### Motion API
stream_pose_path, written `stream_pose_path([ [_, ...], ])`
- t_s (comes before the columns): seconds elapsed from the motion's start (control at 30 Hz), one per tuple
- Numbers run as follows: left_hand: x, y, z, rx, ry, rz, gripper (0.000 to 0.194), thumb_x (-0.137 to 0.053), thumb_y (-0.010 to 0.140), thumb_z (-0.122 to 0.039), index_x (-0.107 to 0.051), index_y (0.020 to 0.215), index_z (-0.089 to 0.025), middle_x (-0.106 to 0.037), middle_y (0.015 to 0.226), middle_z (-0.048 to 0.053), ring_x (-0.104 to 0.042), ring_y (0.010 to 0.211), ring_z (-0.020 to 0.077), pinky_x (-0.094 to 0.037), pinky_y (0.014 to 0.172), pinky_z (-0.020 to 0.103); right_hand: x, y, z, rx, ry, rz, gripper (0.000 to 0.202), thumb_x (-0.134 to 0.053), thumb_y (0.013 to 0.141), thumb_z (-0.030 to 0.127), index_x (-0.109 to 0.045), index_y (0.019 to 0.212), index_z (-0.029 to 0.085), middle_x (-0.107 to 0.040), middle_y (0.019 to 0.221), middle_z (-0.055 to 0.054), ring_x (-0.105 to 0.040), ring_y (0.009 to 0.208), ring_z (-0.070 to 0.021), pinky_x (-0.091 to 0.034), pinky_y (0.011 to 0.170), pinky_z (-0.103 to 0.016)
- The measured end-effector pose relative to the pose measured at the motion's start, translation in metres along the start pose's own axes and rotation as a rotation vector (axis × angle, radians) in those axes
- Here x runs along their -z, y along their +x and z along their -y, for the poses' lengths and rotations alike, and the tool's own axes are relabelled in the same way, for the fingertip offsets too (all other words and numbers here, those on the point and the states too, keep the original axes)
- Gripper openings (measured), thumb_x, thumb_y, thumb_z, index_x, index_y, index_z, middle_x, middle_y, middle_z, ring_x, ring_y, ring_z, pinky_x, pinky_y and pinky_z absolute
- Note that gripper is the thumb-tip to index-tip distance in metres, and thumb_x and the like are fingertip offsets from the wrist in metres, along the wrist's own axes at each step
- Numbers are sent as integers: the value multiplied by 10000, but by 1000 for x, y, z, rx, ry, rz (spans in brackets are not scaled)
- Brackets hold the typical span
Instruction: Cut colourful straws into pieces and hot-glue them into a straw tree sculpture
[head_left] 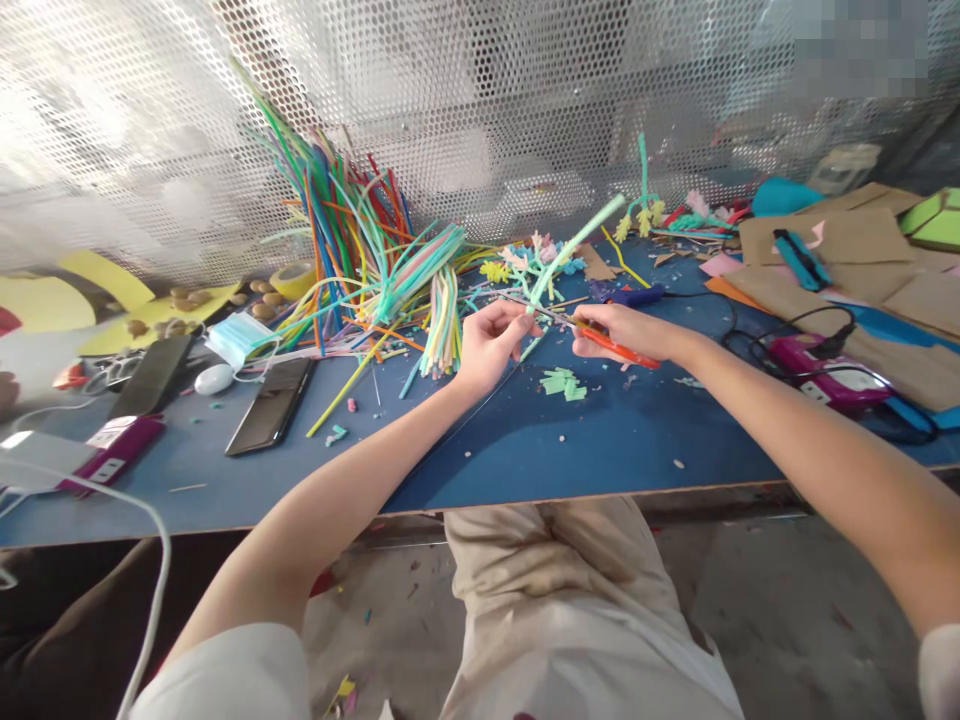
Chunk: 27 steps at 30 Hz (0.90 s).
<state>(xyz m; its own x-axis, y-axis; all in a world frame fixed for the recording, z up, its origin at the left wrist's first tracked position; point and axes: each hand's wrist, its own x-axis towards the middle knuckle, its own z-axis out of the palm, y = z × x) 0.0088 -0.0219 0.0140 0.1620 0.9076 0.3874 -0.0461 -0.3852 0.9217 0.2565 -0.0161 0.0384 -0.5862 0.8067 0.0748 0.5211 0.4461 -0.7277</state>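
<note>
My left hand (491,343) is closed, pinching a bunch of pale green pipe cleaners (576,240) that slants up to the right. Orange-handled scissors (621,348) are gripped in my right hand (626,330), and their blades point left at the lower end of the bunch, close to my left fingertips. Whether the blades touch the bunch, I cannot tell. Below the hands, short cut green pieces (562,383) lie in a small pile on the blue table (525,450). Beyond my left hand lies a bundle of pastel pipe cleaners (442,325).
A large heap of coloured pipe cleaners (330,220) leans on the perforated metal screen (480,90). At left are a phone (271,405), a face mask (241,340) and a purple power strip (116,450). Cardboard sheets (832,250), a blue glue gun (634,295) and another power strip (829,375) sit right.
</note>
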Motion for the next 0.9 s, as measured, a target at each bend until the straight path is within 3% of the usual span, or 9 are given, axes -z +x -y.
stream_pose_path([
  [0.3,-3,-2,-6,26,20,24,348,-823,814,-509,-769,867,-170,-754,704,26,-454,404,50,-355,410,212,1,-1,5,-14,23,35,599,-723,793,797,-494,843,246,-517,738,22,-435,646,-150,-350,581,-319],
  [0.5,-3,-2,-6,-27,18,28,290,-797,862,-470,-800,891,-181,-765,735,27,-446,405,47,-340,411,216,2,0,4,-22,17,16,571,-789,772,717,-465,809,249,-462,714,38,-395,636,-148,-331,599,-319],
  [0.63,-3,-2,-4,8,43,8,328,-805,843,-511,-796,890,-186,-763,742,29,-449,416,53,-349,422,221,2,0,6,-37,-11,11,534,-790,771,672,-457,793,256,-461,680,35,-409,630,-162,-330,605,-325],
  [0.73,-3,-1,-3,31,43,3,337,-812,830,-518,-783,878,-186,-760,739,29,-456,419,56,-350,423,223,-2,2,4,-25,-58,-86,529,-794,753,672,-477,780,249,-486,695,25,-410,646,-164,-318,620,-325],
  [0.9,-1,-1,1,21,53,70,361,-780,856,-536,-778,903,-178,-777,763,36,-481,441,69,-410,468,231,-9,11,-5,29,-59,-434,566,-798,733,669,-434,686,238,-439,678,32,-365,675,-150,-292,634,-315],
])
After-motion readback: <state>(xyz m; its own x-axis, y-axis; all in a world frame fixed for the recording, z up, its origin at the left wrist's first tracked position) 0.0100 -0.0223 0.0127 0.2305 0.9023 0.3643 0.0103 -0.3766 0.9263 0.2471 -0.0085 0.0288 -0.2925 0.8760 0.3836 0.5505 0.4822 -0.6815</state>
